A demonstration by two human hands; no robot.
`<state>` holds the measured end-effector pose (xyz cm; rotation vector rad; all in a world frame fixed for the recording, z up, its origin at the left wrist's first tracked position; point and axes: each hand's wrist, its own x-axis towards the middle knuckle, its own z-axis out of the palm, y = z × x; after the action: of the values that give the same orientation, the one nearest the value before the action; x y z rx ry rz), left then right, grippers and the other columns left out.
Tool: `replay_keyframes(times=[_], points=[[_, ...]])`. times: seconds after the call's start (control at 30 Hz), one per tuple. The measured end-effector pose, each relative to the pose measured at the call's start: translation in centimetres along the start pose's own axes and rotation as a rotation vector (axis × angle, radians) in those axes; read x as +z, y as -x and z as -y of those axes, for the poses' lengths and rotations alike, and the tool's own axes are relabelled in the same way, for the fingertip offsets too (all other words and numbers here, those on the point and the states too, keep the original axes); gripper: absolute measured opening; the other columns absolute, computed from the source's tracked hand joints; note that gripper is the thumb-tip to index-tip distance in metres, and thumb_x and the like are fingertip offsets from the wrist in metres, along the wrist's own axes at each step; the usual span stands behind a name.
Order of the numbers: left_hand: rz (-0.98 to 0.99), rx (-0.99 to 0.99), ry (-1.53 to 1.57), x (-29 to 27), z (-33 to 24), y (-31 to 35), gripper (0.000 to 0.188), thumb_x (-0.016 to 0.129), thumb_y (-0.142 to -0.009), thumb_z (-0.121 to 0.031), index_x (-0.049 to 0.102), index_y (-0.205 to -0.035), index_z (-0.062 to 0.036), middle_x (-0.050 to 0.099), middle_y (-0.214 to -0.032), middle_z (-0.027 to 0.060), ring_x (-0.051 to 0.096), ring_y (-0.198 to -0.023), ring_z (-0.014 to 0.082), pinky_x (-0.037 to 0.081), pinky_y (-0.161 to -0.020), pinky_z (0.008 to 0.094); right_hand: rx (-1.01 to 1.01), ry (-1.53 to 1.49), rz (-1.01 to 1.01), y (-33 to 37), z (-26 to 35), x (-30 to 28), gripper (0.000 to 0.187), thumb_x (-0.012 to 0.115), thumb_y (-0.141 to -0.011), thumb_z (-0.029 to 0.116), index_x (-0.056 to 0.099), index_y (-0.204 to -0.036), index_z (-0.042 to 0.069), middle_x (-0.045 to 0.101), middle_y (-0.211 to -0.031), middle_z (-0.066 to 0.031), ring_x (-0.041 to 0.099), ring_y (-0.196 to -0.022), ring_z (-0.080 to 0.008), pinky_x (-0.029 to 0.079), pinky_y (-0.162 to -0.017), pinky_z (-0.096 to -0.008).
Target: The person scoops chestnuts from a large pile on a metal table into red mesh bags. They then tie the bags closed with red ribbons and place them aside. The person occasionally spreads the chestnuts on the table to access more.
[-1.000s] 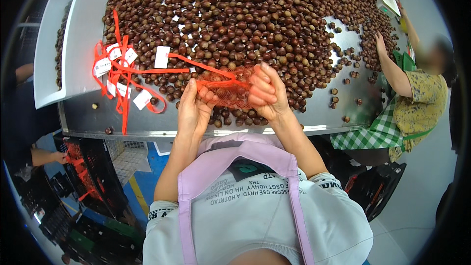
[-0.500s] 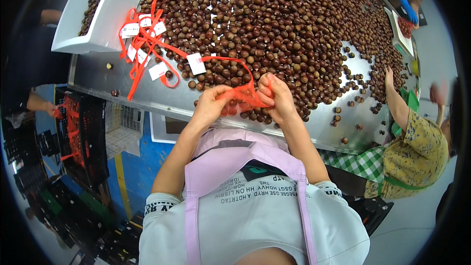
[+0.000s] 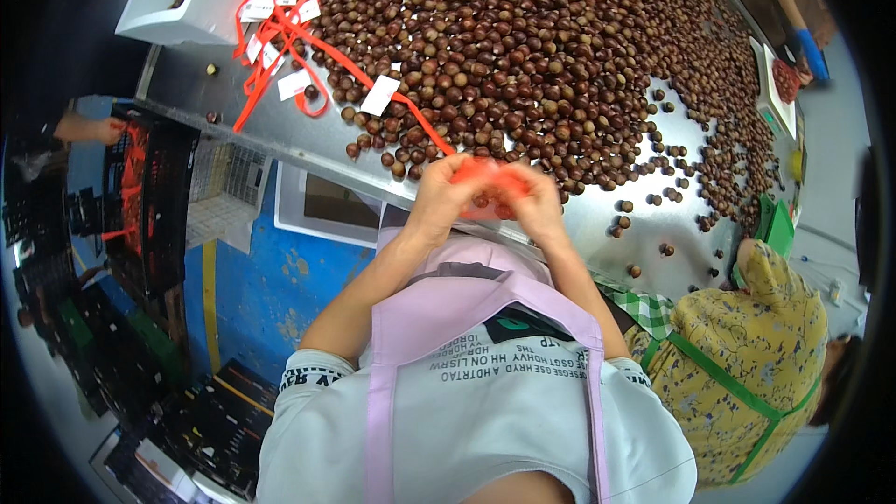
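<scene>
My left hand and my right hand are close together at the table's near edge, both closed on a red mesh net bag. The bag is blurred by motion, and a few chestnuts show through or behind its mesh. From the bag a red strap runs up and left across the chestnuts, with a white tag on it. Beyond my hands a wide heap of glossy brown chestnuts covers the metal table. At the left lies a tangle of red net straps with several white tags.
A white bin stands at the upper left. Below the table edge are a white box and a black crate with red nets, where another person's hand shows. At right are a co-worker in yellow and a white scale.
My hands have come closer together, bunching the red net between them, and its strap is pulled straighter. My view has shifted. The co-worker at right has leaned in nearer to me.
</scene>
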<state>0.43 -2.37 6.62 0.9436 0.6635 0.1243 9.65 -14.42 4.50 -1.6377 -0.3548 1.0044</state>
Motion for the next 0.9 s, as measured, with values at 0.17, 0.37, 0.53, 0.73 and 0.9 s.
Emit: replay_keyframes(times=[0.17, 0.37, 0.53, 0.73, 0.9], points=[[0.079, -0.155, 0.055, -0.6, 2.8, 0.0, 0.008, 0.058, -0.084, -0.011, 0.059, -0.089, -0.0041, 0.057, -0.068, -0.0005, 0.049, -0.053, 0.0057, 0.039, -0.047, 0.0177, 0.123, -0.859, -0.217, 0.4, 2.0, -0.8, 0.020, 0.049, -0.091, 0.026, 0.051, -0.096, 0.007, 0.056, -0.074, -0.0011, 0.053, -0.059, -0.0126, 0.040, -0.047, -0.0214], [-0.172, -0.069, 0.541, 0.6, 5.1, -0.1, 0.014, 0.047, -0.088, -0.010, 0.057, -0.095, -0.0045, 0.059, -0.078, 0.0016, 0.052, -0.059, 0.0071, 0.041, -0.053, 0.0202, -0.181, -0.364, 0.505, 0.4, -1.3, -2.8, 0.009, 0.054, -0.086, 0.014, 0.049, -0.087, 0.006, 0.052, -0.069, 0.0005, 0.049, -0.064, -0.0098, 0.041, -0.057, -0.0233], [-0.129, 0.140, 0.116, 3.1, 3.9, 2.4, 0.012, 0.057, -0.080, -0.007, 0.054, -0.091, -0.0032, 0.060, -0.079, 0.0047, 0.056, -0.066, 0.0108, 0.046, -0.061, 0.0240, -0.165, 0.331, -0.028, -1.7, -2.4, -4.3, 0.015, 0.059, -0.084, 0.013, 0.048, -0.079, 0.005, 0.054, -0.071, -0.0009, 0.052, -0.068, -0.0083, 0.044, -0.062, -0.0236], [-0.456, 0.170, -0.505, 0.3, 6.6, 0.7, 0.010, 0.054, -0.082, -0.008, 0.056, -0.089, -0.0014, 0.063, -0.075, 0.0106, 0.059, -0.067, 0.0150, 0.046, -0.062, 0.0282, 0.182, -0.794, 0.305, -0.9, -0.1, -6.1, 0.008, 0.049, -0.084, 0.001, 0.046, -0.080, 0.008, 0.044, -0.063, 0.0015, 0.034, -0.042, -0.0036, 0.028, -0.035, -0.0190], [-0.324, -0.005, 0.566, 0.8, 3.0, 1.3, 0.020, 0.037, -0.092, -0.013, 0.056, -0.094, -0.0063, 0.052, -0.063, 0.0006, 0.042, -0.049, 0.0085, 0.033, -0.046, 0.0221, -0.269, 0.202, 0.320, 0.4, -2.7, -3.9, 0.023, 0.059, -0.081, 0.010, 0.051, -0.102, 0.008, 0.054, -0.076, 0.0037, 0.043, -0.061, -0.0020, 0.032, -0.052, -0.0168]])
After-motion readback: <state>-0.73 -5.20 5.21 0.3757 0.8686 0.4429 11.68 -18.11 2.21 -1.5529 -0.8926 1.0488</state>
